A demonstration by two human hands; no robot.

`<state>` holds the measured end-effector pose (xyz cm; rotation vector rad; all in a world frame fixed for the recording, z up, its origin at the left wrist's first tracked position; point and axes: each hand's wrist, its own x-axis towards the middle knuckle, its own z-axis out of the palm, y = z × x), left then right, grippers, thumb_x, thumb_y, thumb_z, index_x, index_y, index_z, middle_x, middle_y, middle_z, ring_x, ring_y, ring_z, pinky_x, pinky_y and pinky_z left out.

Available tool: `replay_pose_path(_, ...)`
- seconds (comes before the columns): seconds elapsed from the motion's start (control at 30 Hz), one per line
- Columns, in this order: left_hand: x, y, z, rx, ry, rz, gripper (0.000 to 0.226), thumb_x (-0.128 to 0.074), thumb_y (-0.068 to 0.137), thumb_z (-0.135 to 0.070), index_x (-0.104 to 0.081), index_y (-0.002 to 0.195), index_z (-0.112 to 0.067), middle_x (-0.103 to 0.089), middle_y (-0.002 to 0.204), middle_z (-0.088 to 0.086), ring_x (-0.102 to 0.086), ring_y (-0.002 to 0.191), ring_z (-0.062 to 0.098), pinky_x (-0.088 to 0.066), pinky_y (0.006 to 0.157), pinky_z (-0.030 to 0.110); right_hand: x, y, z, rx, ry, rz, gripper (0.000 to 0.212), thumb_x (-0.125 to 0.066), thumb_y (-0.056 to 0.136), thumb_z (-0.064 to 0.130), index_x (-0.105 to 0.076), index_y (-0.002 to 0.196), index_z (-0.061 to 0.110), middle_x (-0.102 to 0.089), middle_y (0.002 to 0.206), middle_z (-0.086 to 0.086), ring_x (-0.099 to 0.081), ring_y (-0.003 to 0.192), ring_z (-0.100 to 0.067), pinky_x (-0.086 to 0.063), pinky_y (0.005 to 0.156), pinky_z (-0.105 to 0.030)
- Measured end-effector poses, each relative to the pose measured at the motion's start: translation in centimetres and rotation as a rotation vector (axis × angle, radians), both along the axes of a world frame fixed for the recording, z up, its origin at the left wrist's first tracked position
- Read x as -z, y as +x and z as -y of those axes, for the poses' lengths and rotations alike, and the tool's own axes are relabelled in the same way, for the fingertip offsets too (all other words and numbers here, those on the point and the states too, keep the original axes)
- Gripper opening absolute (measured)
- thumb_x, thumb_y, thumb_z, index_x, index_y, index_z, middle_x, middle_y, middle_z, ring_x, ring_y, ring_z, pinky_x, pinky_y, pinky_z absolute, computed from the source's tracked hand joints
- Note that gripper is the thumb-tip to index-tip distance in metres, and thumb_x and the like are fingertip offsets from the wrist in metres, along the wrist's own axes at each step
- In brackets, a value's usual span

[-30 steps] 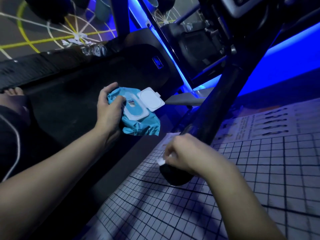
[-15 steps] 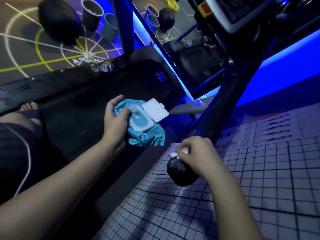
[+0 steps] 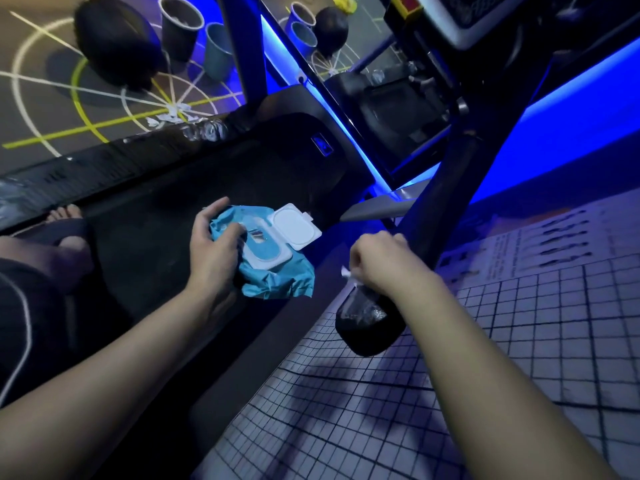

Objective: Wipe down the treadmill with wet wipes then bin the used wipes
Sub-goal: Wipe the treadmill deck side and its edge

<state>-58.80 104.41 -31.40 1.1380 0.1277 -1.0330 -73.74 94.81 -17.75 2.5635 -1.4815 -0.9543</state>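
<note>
Only a white corner of the wipe (image 3: pixel 348 274) peeks from under the right hand (image 3: pixel 381 261). The hand's curled fingers clamp the wipe against the black handrail (image 3: pixel 367 323), hiding the rest. The left hand (image 3: pixel 211 244) grips the teal pack (image 3: pixel 277 275) over the belt (image 3: pixel 166 216), thumb on top, fingers hidden behind, lid (image 3: pixel 296 226) open. Dim blue light blurs detail. Since the earlier frame the right hand has slid up the handrail, baring more of its rounded end.
</note>
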Motion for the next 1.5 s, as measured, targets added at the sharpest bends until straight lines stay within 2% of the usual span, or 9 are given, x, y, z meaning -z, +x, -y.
replay_pose_path(0.3,1.4,0.4,0.6,-0.074,-0.022,-0.116,0.045,-0.058,0.098,0.000,-0.062,0.135,-0.026,-0.068,0.097,0.009,-0.069,0.063,0.010,-0.059,0.061,0.029,-1.5,1.2,-1.4,0.003,0.548,-0.028,0.003,-0.080,0.078,0.028,-0.079,0.079,0.030,-0.069,0.067,0.016,-0.061,0.072,-0.004,-0.049,0.065,-0.021)
replay_pose_path(0.47,0.8,-0.1,0.8,-0.066,-0.024,-0.121,0.045,-0.056,0.100,0.001,-0.060,0.137,-0.024,-0.067,0.094,0.008,-0.068,0.058,0.008,-0.058,0.057,0.026,-2.1,-0.1,2.9,0.107,0.213,0.177,0.008,-0.074,0.080,0.020,-0.076,0.079,0.028,-0.071,0.079,0.009,-0.066,0.082,-0.014,-0.052,0.071,-0.024)
replay_pose_path(0.7,0.8,0.0,1.1,-0.021,-0.059,-0.153,0.044,-0.058,0.101,-0.002,-0.062,0.136,-0.027,-0.069,0.108,0.011,-0.072,0.068,0.013,-0.063,0.064,0.030,-0.3,-0.4,0.5,-0.028,0.524,0.017,0.011,-0.084,0.075,0.037,-0.076,0.083,0.038,-0.064,0.067,0.016,-0.061,0.076,-0.008,-0.045,0.064,-0.023)
replay_pose_path(0.87,0.5,-0.1,0.9,0.020,-0.107,-0.185,0.044,-0.058,0.101,-0.001,-0.064,0.135,-0.028,-0.070,0.112,0.014,-0.073,0.078,0.020,-0.065,0.073,0.036,-2.1,-2.1,2.9,0.204,0.357,0.488,0.011,-0.084,0.079,0.022,-0.076,0.084,0.028,-0.072,0.072,0.008,-0.063,0.067,-0.006,-0.046,0.068,-0.023)
replay_pose_path(0.97,-0.2,-0.2,0.9,0.046,-0.136,-0.190,0.043,-0.058,0.101,-0.001,-0.064,0.135,-0.027,-0.071,0.108,0.013,-0.073,0.076,0.019,-0.065,0.072,0.037,-2.4,-3.7,3.9,0.123,0.100,0.301,0.006,-0.079,0.083,0.034,-0.074,0.086,0.033,-0.062,0.075,0.015,-0.058,0.087,-0.015,-0.040,0.082,-0.028)
replay_pose_path(1.13,-0.5,-0.3,1.0,0.054,-0.122,-0.167,0.044,-0.057,0.101,0.001,-0.064,0.136,-0.025,-0.070,0.093,0.010,-0.069,0.065,0.014,-0.063,0.063,0.030,-3.8,-2.7,2.8,0.111,0.452,0.139,0.010,-0.083,0.079,0.033,-0.076,0.084,0.037,-0.070,0.074,0.009,-0.062,0.076,-0.007,-0.045,0.070,-0.022)
replay_pose_path(1.3,-0.4,-0.2,1.3,0.057,-0.121,-0.170,0.043,-0.056,0.101,0.001,-0.064,0.136,-0.024,-0.071,0.093,0.010,-0.069,0.064,0.014,-0.063,0.061,0.030,-5.2,-3.2,5.5,0.321,0.328,0.736,0.012,-0.081,0.083,0.012,-0.077,0.094,0.016,-0.075,0.085,-0.003,-0.066,0.076,-0.005,-0.048,0.069,-0.014)
replay_pose_path(1.4,-0.4,0.0,1.5,0.068,-0.120,-0.175,0.043,-0.057,0.102,0.000,-0.064,0.136,-0.026,-0.070,0.095,0.010,-0.071,0.066,0.015,-0.064,0.063,0.031,-3.2,-4.3,7.6,0.299,-0.107,0.398,0.006,-0.078,0.084,0.027,-0.074,0.090,0.027,-0.072,0.094,0.003,-0.065,0.101,-0.020,-0.048,0.088,-0.031)
replay_pose_path(1.5,-0.2,0.4,1.9,0.060,-0.110,-0.166,0.043,-0.057,0.101,0.000,-0.065,0.136,-0.025,-0.071,0.095,0.009,-0.070,0.068,0.016,-0.064,0.065,0.031,-2.6,-3.3,6.7,0.217,-0.035,0.088,0.010,-0.068,0.089,0.039,-0.074,0.093,0.032,-0.063,0.086,0.009,-0.052,0.102,-0.027,-0.036,0.089,-0.033)
